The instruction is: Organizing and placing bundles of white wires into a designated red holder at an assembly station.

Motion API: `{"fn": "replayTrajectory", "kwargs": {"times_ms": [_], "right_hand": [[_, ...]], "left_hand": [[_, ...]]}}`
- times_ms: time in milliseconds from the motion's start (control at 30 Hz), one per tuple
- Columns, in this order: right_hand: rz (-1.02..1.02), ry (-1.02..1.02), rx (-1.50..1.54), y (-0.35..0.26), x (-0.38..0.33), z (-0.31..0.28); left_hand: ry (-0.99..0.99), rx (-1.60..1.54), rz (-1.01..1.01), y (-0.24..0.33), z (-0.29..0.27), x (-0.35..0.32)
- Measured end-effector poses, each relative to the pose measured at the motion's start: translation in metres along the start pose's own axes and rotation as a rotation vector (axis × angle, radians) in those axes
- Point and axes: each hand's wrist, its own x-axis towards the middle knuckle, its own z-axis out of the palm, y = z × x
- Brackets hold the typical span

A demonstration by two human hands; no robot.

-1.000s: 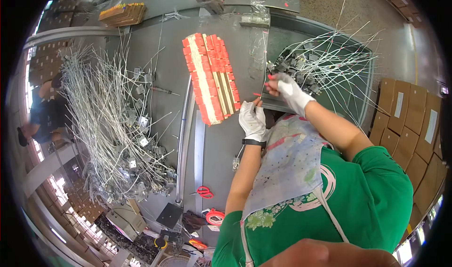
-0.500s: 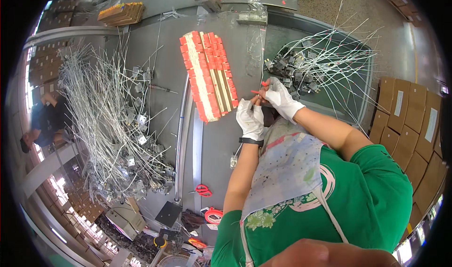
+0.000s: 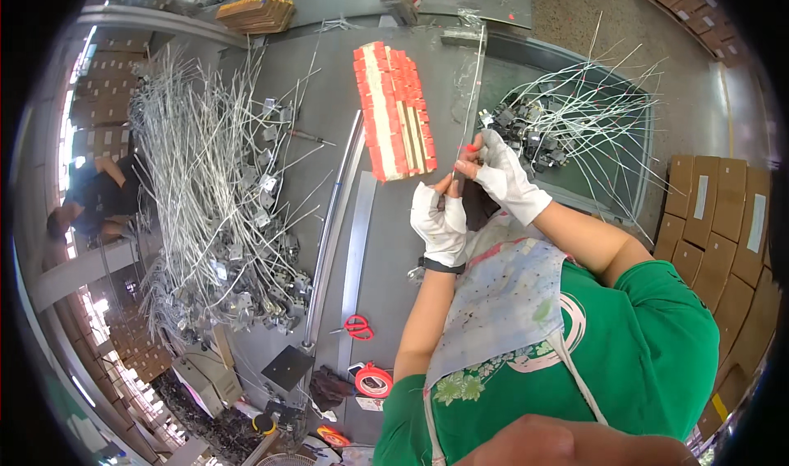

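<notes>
My left hand (image 3: 438, 223), in a white fingerless glove, pinches a thin white wire (image 3: 474, 88) near the front of the grey table. The wire stretches away from my fingers toward a small metal block (image 3: 464, 37) at the table's far edge. Close beside it, my right hand (image 3: 505, 178), gloved likewise, has its fingers closed around a small red tape piece (image 3: 472, 148) next to the wire. My fingers partly hide where tape and wire meet. Left of my hands lies a long block (image 3: 380, 108) covered with rows of red tape pieces.
A green-grey bin (image 3: 645, 149) at right holds several switch-like parts with white wires (image 3: 592, 108). A large heap of wired parts (image 3: 205, 186) lies at left, beyond a metal rail (image 3: 333, 219). Red scissors (image 3: 357, 328) and a red tape roll (image 3: 374, 380) lie nearer me. A person (image 3: 94, 191) sits far left.
The view has shifted, so the table things appear farther right. My right fingers have moved slightly away from the left ones. One red piece now shows at my fingers instead of two.
</notes>
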Motion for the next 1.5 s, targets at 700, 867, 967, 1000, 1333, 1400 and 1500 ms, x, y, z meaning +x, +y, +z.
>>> {"fn": "replayTrajectory", "kwargs": {"times_ms": [700,867,967,1000,1333,1400,1500], "right_hand": [[-0.583,-0.012,-0.083,0.0,-0.08,0.071],[-0.43,0.641,-0.262,-0.052,-0.042,-0.034],[-0.337,0.78,0.185,-0.065,-0.02,-0.163],[-0.324,0.824,0.25,-0.043,-0.018,-0.238],[0.145,0.416,-0.123,-0.004,0.011,-0.055],[0.186,0.147,-0.153,0.014,0.003,-0.01],[0.3,-0.139,-0.24,0.054,-0.019,0.043]], "left_hand": [[-0.287,-0.111,0.495,0.021,-0.111,0.0],[0.144,0.388,0.197,-0.053,-0.144,0.01],[0.501,0.703,-0.084,-0.151,-0.206,0.011],[0.496,1.193,-0.183,-0.153,-0.224,0.011],[0.442,0.53,-0.562,-0.213,-0.304,0.002],[0.549,-0.14,-0.602,-0.22,-0.305,-0.007],[0.218,-0.141,-0.621,-0.097,-0.25,-0.033]]}}
